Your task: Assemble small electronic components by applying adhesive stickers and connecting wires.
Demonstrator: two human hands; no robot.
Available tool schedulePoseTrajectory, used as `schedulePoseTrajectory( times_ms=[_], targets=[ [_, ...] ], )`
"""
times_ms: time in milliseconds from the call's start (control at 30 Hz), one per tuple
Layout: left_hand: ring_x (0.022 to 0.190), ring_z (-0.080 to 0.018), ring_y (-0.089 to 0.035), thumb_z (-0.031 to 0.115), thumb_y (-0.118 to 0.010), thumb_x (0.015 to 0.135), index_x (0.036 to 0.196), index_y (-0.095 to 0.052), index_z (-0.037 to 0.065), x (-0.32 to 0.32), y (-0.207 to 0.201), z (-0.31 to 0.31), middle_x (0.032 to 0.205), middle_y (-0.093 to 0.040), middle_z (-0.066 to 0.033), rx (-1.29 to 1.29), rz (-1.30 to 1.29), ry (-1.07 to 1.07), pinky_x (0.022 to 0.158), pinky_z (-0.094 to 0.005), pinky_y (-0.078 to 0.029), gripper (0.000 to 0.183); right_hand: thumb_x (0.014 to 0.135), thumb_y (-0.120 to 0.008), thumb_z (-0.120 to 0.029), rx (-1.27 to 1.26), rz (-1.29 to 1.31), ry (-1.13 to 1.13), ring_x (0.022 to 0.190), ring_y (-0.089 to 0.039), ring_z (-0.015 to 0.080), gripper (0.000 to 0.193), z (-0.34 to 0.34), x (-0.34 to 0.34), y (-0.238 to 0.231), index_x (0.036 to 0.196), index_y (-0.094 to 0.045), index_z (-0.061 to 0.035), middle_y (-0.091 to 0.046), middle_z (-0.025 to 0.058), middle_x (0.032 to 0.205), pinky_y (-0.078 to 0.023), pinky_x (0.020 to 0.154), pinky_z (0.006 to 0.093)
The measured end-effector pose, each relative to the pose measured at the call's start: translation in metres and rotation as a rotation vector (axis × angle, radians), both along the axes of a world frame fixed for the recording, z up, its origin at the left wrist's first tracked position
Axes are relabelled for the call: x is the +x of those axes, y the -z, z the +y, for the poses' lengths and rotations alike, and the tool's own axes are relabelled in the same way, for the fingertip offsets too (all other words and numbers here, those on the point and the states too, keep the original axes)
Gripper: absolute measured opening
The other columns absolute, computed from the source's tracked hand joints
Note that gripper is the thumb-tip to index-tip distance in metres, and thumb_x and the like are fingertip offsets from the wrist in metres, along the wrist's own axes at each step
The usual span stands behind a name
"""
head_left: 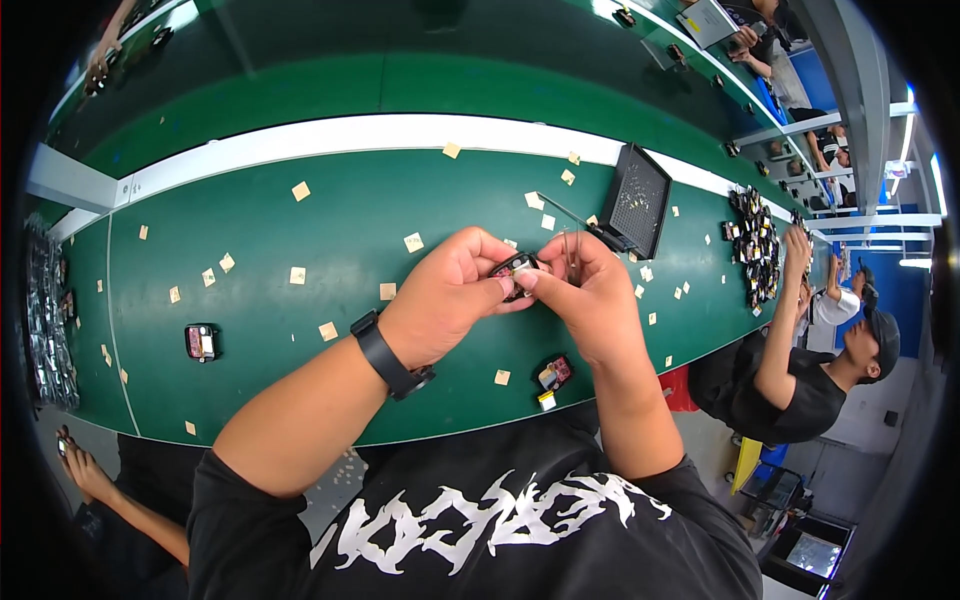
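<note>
Over the middle of the green table, the left hand and the right hand pinched a small black gadget between thumbs and fingers. The right hand also held thin metal tweezers (or something much like them). A second gadget sat on the left, a third gadget lay by the near edge, and a black tray stood far, to the right.

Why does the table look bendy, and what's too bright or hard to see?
In the head view, the fisheye lens bends the green table and white rail and leaves black corners; in the head view, lights at far right glare white; in the head view, the left hand and right hand partly hide the small black device.
</note>
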State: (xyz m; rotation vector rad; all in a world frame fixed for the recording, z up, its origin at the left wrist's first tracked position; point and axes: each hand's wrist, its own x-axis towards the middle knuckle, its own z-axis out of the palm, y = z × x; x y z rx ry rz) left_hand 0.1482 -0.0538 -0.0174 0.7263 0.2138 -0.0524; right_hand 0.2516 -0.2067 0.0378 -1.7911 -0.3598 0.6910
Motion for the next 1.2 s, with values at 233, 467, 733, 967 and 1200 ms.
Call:
schedulePoseTrajectory(
  times_ms=[233,467,733,967,1200],
  targets=[
    [0.116,-0.0328,-0.069,0.002,-0.061,0.1,0.12,-0.049,-0.002,-0.001,-0.008,0.0,0.126,-0.064,-0.0231,0.042,0.017,0.014,0.097,-0.0355,-0.059,0.023,0.086,-0.08,-0.007,-0.316,-0.385,0.065,0.064,-0.045,0.0039,0.028,-0.087,0.018,-0.023,0.11,-0.068,0.0008,-0.061,-0.001,0.087,-0.038,0.058,0.0206],
    [0.114,-0.0331,-0.07,-0.004,-0.057,0.1,0.122,-0.048,-0.003,0.002,-0.009,-0.008,0.123,-0.064,-0.0223,0.124,0.078,0.016,0.097,-0.0351,-0.06,0.024,0.071,-0.09,-0.014,-0.559,-0.514,-0.005,0.071,-0.047,0.0112,0.063,-0.136,0.001,-0.017,0.128,-0.065,-0.0022,-0.059,0.0056,0.107,-0.043,0.061,0.0256],
    [0.118,-0.0348,-0.068,-0.008,-0.051,0.099,0.128,-0.047,-0.004,-0.002,-0.024,-0.014,0.126,-0.064,-0.0221,0.285,0.066,0.039,0.099,-0.0381,-0.058,0.03,0.075,-0.088,-0.018,-0.577,-0.725,-0.038,0.078,-0.059,0.022,0.051,-0.136,0.007,0.012,0.119,-0.066,-0.0017,-0.059,0.01,0.102,-0.05,0.066,0.0333],
    [0.132,-0.0377,-0.058,-0.016,-0.04,0.091,0.132,-0.046,-0.005,-0.021,-0.063,-0.026,0.14,-0.056,-0.0277,0.174,-0.141,0.019,0.111,-0.0467,-0.049,0.043,0.076,-0.087,-0.017,-0.488,-0.751,-0.015,0.077,-0.06,0.0218,0.046,-0.141,0.01,0.019,0.114,-0.067,-0.0006,-0.061,0.0098,0.098,-0.049,0.064,0.0323],
    [0.132,-0.0325,-0.058,-0.017,-0.041,0.092,0.132,-0.048,-0.006,-0.038,-0.09,-0.034,0.137,-0.058,-0.0235,0.345,-0.186,-0.027,0.109,-0.0425,-0.05,0.042,0.076,-0.087,-0.012,-0.411,-0.776,0.012,0.083,-0.062,0.0248,0.045,-0.139,0.009,0.026,0.114,-0.067,-0.0001,-0.063,0.0113,0.101,-0.051,0.069,0.0329]
  ],
)
